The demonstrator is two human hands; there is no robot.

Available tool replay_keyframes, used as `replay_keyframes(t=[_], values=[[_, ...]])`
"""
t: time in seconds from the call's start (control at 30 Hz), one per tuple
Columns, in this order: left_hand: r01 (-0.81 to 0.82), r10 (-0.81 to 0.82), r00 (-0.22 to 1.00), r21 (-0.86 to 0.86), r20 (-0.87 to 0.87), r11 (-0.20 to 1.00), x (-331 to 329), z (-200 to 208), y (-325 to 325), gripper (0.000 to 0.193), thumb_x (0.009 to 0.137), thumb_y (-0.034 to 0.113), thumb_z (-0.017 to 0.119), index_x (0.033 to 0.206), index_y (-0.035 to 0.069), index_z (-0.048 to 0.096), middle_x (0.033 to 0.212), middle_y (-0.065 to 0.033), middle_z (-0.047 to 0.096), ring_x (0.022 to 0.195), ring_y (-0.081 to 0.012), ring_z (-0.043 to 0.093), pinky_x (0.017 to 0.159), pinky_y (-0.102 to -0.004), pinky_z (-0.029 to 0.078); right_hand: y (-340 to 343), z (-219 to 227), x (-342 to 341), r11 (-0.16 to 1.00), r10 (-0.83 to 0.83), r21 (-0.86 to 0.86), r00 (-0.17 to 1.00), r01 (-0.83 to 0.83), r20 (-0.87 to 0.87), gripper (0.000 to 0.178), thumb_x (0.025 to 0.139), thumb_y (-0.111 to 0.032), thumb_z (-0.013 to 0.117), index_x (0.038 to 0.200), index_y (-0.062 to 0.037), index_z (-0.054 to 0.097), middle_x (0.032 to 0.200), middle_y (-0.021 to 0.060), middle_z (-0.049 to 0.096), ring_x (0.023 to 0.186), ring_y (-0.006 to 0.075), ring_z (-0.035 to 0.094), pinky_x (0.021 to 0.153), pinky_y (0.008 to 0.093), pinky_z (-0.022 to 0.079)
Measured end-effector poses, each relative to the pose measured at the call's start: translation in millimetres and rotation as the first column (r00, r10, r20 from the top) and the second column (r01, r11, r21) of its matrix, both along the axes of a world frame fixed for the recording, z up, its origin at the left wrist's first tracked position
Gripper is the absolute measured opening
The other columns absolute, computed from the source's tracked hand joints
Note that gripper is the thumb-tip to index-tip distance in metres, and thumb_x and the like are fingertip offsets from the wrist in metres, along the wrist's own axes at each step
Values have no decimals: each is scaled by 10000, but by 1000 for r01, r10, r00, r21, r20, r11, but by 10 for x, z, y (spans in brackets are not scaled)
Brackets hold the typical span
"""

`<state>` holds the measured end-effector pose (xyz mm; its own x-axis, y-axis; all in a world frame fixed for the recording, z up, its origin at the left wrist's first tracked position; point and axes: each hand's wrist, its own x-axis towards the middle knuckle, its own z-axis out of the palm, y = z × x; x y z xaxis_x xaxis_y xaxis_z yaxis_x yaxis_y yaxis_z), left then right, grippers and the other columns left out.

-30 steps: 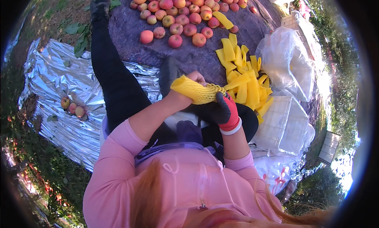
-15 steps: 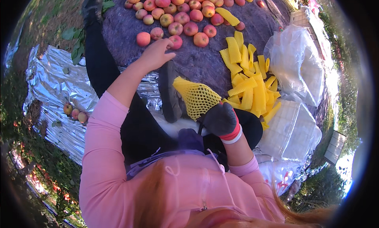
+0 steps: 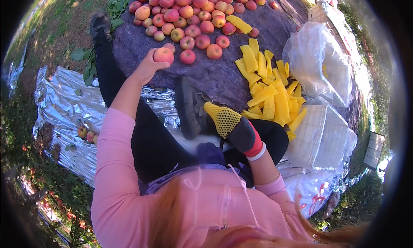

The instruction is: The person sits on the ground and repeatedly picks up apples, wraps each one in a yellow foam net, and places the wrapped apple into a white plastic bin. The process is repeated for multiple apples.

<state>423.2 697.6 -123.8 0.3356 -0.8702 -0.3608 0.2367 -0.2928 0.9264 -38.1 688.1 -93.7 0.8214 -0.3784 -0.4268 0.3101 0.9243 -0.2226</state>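
Observation:
My bare left hand [image 3: 147,68] is closed around a red-pink apple [image 3: 163,55], held just above the dark cloth near the pile's front edge. My right hand [image 3: 243,136] wears a black glove with a red cuff. A yellow foam fruit net [image 3: 221,119] is drawn over its fingers, so the fingers themselves are mostly hidden. Beyond my hands lies a big pile of apples [image 3: 192,31]. Right of centre, several flat yellow foam nets [image 3: 275,97] are heaped loosely, and a single yellow net [image 3: 239,24] rests beside the apples.
Clear plastic bags and liners [image 3: 316,138] lie on the right, near a pale crate [image 3: 329,22]. Silver reflective film [image 3: 71,102] covers ground at left, with a few apples [image 3: 89,135] on it. My dark shoe [image 3: 187,108] sits between my hands and the apples.
My left hand has picked up an apple and moved slightly left with it. The foam net now sits further over my gloved right hand.

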Motion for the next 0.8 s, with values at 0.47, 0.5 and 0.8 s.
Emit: replay_keyframes(t=[0.47,0.5,0.8], values=[[-105,-316,480,-411,-819,906,-1843,1096,1441,1002,927,824,563,1434,-40,531,1191,-260,687,1038,-366,686,907,-427,547,526,693,89,953,-39,-300,962,-46,-270,435,1146,-239,534,1537,-49,535,1347,72,701,1164,152,691,977,310,548],[-98,-327,402,-395,-855,913,-1882,1075,1463,1017,931,852,515,1419,-40,543,1147,-256,696,990,-363,687,875,-426,544,532,734,80,943,-69,-330,949,-38,-307,414,1129,-194,564,1518,-53,550,1306,55,706,1138,143,688,972,302,544],[344,-457,689,-302,-563,889,-2082,958,1664,828,998,724,564,1387,-7,582,1089,-170,732,867,-253,724,785,-369,589,754,1351,259,-5,-139,-865,857,-501,-496,803,798,-260,965,1421,40,556,1342,173,658,1238,263,659,1040,397,550]])
